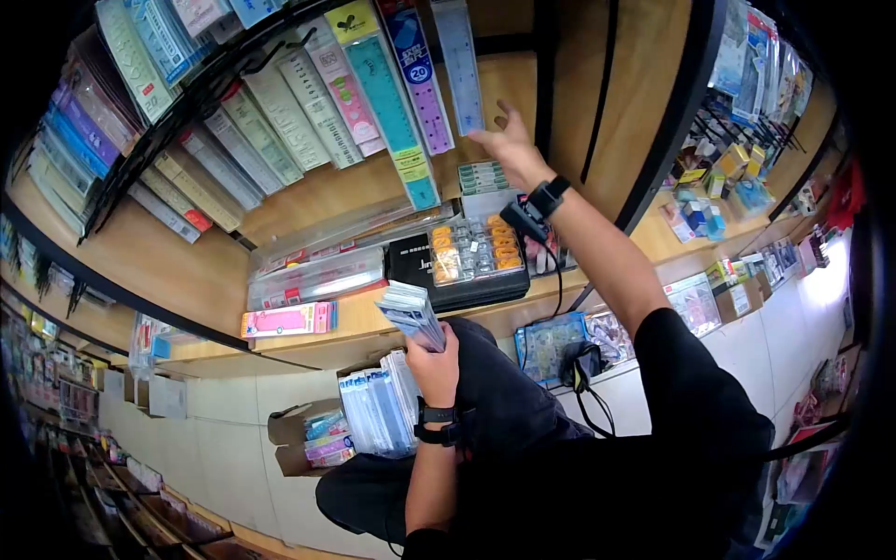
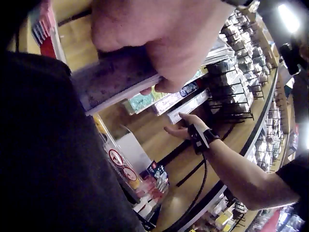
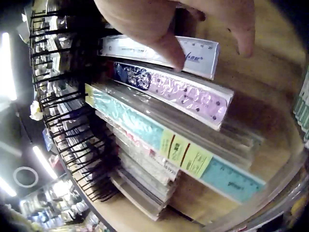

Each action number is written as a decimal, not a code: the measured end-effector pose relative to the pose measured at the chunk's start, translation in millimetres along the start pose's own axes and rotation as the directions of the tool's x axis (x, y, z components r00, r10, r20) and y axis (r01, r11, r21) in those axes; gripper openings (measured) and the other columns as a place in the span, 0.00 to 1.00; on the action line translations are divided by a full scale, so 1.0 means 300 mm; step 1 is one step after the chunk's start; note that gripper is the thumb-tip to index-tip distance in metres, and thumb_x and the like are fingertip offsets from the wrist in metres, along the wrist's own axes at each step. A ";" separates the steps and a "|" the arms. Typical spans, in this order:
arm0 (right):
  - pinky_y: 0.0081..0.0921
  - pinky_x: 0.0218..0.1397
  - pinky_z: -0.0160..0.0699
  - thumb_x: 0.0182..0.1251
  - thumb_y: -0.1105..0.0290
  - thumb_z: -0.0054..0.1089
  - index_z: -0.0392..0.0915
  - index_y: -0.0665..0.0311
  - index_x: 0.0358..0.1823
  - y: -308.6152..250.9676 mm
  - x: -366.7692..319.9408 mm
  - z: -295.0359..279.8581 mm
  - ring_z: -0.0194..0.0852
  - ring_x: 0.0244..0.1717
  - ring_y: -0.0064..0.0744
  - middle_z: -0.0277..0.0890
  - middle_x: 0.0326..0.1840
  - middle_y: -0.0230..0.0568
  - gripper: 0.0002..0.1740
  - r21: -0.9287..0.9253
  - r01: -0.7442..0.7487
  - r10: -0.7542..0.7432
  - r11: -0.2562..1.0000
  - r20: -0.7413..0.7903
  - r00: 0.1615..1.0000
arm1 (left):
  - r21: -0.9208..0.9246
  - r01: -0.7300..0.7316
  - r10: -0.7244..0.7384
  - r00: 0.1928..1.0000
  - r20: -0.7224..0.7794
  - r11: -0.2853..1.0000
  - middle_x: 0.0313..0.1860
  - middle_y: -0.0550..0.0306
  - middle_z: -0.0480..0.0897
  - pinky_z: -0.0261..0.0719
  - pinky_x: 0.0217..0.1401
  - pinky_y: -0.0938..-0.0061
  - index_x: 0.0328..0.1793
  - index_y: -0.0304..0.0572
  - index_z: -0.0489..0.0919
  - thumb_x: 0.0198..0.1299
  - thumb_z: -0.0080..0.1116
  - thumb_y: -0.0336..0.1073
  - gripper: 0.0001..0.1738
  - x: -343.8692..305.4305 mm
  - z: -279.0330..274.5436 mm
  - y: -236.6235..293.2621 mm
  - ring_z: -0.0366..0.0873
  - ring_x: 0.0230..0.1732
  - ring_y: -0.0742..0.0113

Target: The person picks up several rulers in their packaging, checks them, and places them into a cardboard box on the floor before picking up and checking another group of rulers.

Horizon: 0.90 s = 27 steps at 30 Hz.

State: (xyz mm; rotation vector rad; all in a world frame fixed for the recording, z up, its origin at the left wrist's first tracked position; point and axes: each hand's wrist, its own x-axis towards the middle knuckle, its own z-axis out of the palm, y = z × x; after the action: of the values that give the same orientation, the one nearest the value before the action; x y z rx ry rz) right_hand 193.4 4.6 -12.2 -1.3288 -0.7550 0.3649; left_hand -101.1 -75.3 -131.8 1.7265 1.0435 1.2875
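In the head view a clear bluish ruler pack [image 1: 459, 70] hangs at the right end of a rack row. The right hand [image 1: 511, 149] is at its lower end, fingers spread; in the right wrist view the thumb lies over the printed ruler [image 3: 200, 55]. Beside it hang a purple dotted ruler [image 3: 188, 96] and a longer teal ruler [image 3: 231, 181] with a yellow label. Low at the centre, the left hand [image 1: 435, 366] grips a stack of thin packs [image 1: 411, 313], which shows dark and blurred in the left wrist view.
Below the rack, the shelf bears a black case [image 1: 411, 261], orange items in clear boxes [image 1: 476, 250] and a pink pack [image 1: 289, 320]. An open carton [image 1: 297, 434] and more upright packs [image 1: 378, 411] stand by the person's legs. A dark upright post [image 1: 677, 103] rises at the right.
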 end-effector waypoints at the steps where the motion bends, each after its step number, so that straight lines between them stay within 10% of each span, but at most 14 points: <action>1: 0.28 0.62 0.65 0.54 0.71 0.65 0.41 0.73 0.69 -0.002 0.023 0.011 0.60 0.62 0.37 0.54 0.64 0.58 0.48 0.001 -0.001 0.001 1.000 0.010 1.000 | 0.003 0.004 -0.004 1.000 -0.009 1.000 0.27 0.48 0.82 0.76 0.34 0.69 0.34 0.31 0.74 0.49 0.64 0.29 0.11 0.000 0.001 0.000 0.81 0.29 0.58; 4: 0.31 0.61 0.65 0.49 0.65 0.68 0.46 0.77 0.66 -0.008 0.083 0.035 0.63 0.61 0.44 0.59 0.63 0.58 0.49 -0.129 0.271 -0.252 0.954 0.146 0.957 | -0.026 0.064 -0.064 0.998 -0.008 0.998 0.27 0.56 0.79 0.74 0.36 0.74 0.34 0.34 0.73 0.50 0.63 0.27 0.09 -0.007 0.009 -0.011 0.77 0.28 0.68; 8: 0.28 0.50 0.74 0.52 0.64 0.66 0.57 0.76 0.60 -0.064 0.085 0.024 0.76 0.46 0.39 0.74 0.49 0.51 0.39 -0.203 0.171 -0.149 0.964 0.120 0.982 | 0.070 0.044 -0.043 0.999 -0.012 0.997 0.27 0.53 0.80 0.75 0.35 0.73 0.32 0.33 0.73 0.49 0.64 0.28 0.10 -0.020 0.015 -0.045 0.78 0.28 0.65; 15: 0.25 0.40 0.80 0.62 0.74 0.52 0.63 0.68 0.55 -0.162 -0.025 -0.080 0.79 0.35 0.30 0.75 0.35 0.39 0.20 0.259 -0.214 0.011 0.942 0.612 0.791 | 0.059 0.033 -0.032 0.999 -0.017 0.998 0.28 0.50 0.81 0.75 0.35 0.71 0.33 0.33 0.73 0.49 0.64 0.28 0.10 -0.005 0.006 -0.050 0.80 0.29 0.62; 27: 0.26 0.47 0.76 0.63 0.75 0.51 0.64 0.68 0.51 -0.173 -0.061 -0.044 0.78 0.40 0.33 0.74 0.37 0.41 0.16 0.220 -0.187 0.038 0.958 0.546 0.837 | 0.055 -0.007 0.008 1.000 -0.012 0.998 0.28 0.49 0.81 0.76 0.35 0.70 0.34 0.32 0.74 0.49 0.65 0.30 0.12 0.006 0.003 -0.054 0.81 0.30 0.56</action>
State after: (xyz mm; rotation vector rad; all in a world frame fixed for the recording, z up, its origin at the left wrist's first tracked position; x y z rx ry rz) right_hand 180.2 -28.9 31.6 -1.0191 -1.0531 0.9331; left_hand -102.8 -67.3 -145.9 1.7668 1.0896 1.2872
